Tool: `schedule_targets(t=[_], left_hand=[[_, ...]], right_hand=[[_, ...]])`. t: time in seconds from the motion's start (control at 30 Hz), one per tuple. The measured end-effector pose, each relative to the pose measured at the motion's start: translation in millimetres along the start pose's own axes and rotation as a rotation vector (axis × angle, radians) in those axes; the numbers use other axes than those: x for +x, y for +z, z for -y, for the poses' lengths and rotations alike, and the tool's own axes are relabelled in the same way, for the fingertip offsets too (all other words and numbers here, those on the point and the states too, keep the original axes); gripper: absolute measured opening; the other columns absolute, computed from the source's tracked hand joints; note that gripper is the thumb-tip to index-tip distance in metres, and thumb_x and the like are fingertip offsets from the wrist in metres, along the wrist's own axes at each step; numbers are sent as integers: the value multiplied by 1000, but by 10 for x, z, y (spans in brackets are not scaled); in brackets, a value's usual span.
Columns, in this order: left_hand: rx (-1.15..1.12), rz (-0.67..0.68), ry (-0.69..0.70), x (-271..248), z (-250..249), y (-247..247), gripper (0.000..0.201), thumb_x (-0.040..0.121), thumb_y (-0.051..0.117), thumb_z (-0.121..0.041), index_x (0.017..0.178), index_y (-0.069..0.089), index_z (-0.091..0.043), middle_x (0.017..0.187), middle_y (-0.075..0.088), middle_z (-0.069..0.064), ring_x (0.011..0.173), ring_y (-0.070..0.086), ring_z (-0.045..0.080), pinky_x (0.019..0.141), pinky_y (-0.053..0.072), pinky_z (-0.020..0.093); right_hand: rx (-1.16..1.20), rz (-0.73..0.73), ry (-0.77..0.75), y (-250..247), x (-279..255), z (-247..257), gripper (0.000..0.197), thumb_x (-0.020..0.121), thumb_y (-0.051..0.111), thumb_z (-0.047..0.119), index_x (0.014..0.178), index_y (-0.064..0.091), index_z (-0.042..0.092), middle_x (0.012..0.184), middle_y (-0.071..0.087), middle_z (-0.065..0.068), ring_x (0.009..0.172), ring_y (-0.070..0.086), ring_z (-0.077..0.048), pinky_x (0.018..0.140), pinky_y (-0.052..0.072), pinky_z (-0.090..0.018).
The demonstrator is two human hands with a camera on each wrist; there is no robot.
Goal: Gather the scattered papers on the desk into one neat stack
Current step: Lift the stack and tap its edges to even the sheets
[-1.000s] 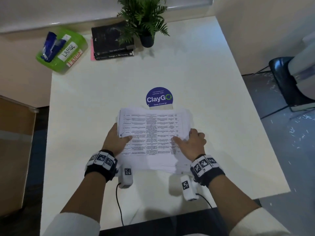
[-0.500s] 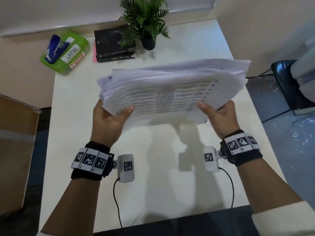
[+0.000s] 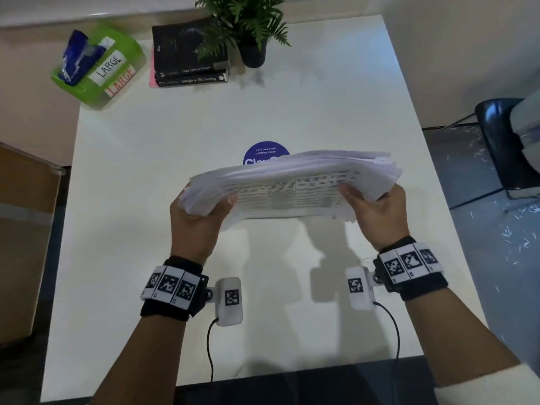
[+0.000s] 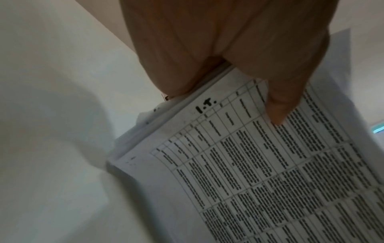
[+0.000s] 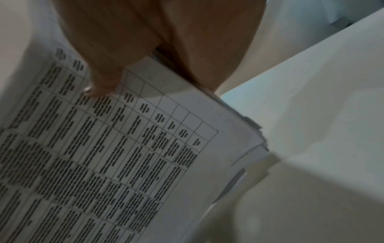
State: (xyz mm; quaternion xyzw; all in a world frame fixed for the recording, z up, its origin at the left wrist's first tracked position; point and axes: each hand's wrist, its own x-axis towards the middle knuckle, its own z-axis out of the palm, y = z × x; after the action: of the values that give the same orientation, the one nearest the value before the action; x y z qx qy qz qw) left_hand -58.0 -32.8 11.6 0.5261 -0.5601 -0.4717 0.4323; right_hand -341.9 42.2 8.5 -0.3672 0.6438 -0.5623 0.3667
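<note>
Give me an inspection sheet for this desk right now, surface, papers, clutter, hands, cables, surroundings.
Surface: white desk, blue round sticker partly hidden.
Job's things: paper stack held above the desk, edges uneven.
Clutter: green box, two black books, potted plant at the far edge.
Grips: left hand and right hand each grip one end of the stack.
Cables: black cable from each wrist unit.
Surroundings: black chair, littered floor.

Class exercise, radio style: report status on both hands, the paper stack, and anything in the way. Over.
Left hand and right hand: each has a grip on one end of the paper stack. Stack held above the desk, edges uneven. Round blue sticker beyond it; nothing blocking.
</note>
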Motion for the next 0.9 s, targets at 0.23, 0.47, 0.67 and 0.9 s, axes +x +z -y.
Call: schedule_targets(t=[0.23,0.47,0.67,0.9], left_hand=[[118,110,-55,-159,179,-4,53,69,87,-24,111,60,-4,106,68,8,96,66,5,89,52,22],[77,46,-63,-60,75,107,50,69,70,-33,108,65,-3,102,70,-1,93,66,6,85,50,26],[32,44,6,-179,61,51,35,62,63,-21,95,65,-33,90,69,-17,84,64,6,79,52,30],[-1,-82,63,-218,-124,140,35,70,64,-2,83,66,-34,80,70,-21,76,64,0,71,52,22]], right_hand=[[-18,84,19,-166,-102,-160,63,62,86,6,119,59,7,108,72,-10,105,69,-19,89,57,-29],[39,29,-11,17,-174,-122,25,76,79,15,94,74,31,90,75,19,89,71,-1,80,54,-18],[66,6,3,-133,-213,-215,32,74,76,-1,98,66,18,87,74,16,86,69,-4,78,54,-20],[49,-61,-39,-124,-114,50,28,78,69,-13,94,68,9,81,73,15,79,68,-5,73,55,-22]])
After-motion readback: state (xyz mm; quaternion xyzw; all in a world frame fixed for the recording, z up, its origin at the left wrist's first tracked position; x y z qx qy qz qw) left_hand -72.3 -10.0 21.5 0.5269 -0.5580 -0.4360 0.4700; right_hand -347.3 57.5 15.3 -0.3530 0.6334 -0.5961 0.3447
